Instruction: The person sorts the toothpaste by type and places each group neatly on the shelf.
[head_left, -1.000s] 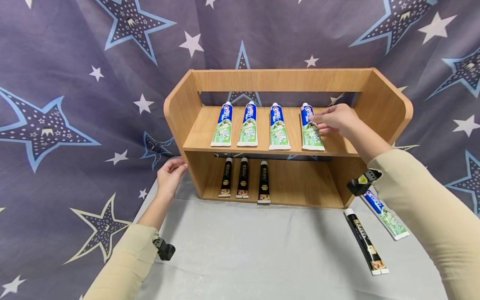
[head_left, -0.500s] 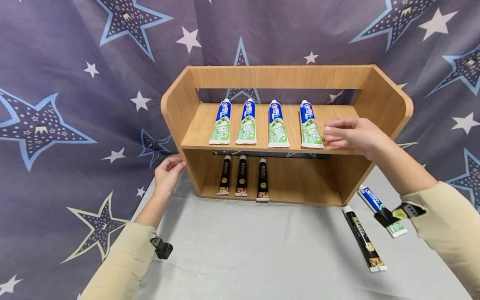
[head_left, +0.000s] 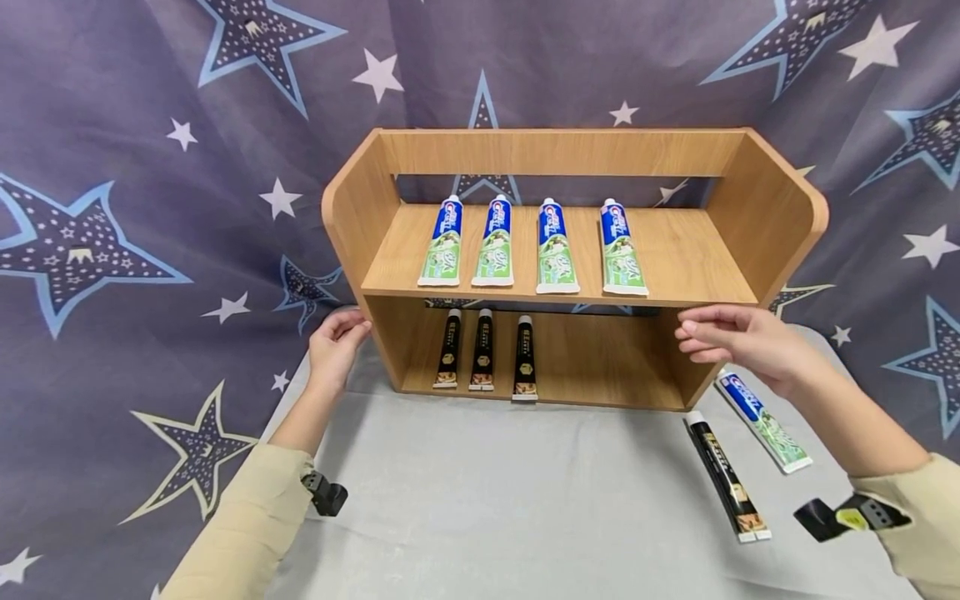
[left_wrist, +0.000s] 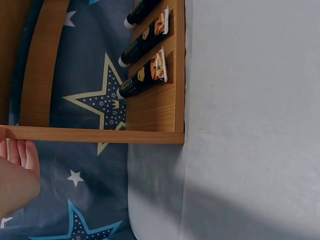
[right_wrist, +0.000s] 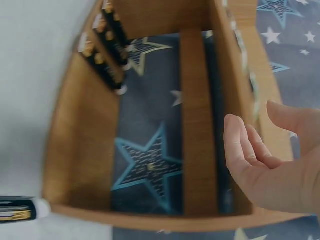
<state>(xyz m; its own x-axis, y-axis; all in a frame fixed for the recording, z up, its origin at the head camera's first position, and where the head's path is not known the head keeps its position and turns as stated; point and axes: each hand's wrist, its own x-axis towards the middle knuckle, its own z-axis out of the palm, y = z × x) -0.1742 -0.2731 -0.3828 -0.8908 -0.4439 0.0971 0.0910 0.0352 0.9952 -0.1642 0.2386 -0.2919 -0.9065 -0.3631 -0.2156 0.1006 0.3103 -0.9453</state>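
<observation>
A wooden two-tier shelf (head_left: pixel 562 152) stands before me. Several blue-and-green toothpaste tubes lie on its upper board, the rightmost toothpaste tube (head_left: pixel 622 250) apart from the right side panel. The lower board bears three black toothpaste tubes; one black tube (head_left: pixel 525 358) has its end over the front edge. My left hand (head_left: pixel 333 350) touches the left side panel, its fingers along the outer face and its thumb at the front edge. My right hand (head_left: pixel 742 337), holding nothing, hovers in front of the right side panel, just below the upper board, with fingers loosely bent.
On the grey tabletop (head_left: pixel 480 492), right of the shelf, lie what look like two black toothpaste tubes (head_left: pixel 727 479) side by side. Beyond them is another blue-and-green toothpaste tube (head_left: pixel 761 421). A star-patterned cloth (head_left: pixel 225 175) hangs behind the shelf and at the left.
My right hand has left the rightmost toothpaste tube on the upper board and moved right and down. The tube stays in place. My left hand keeps to the side panel.
</observation>
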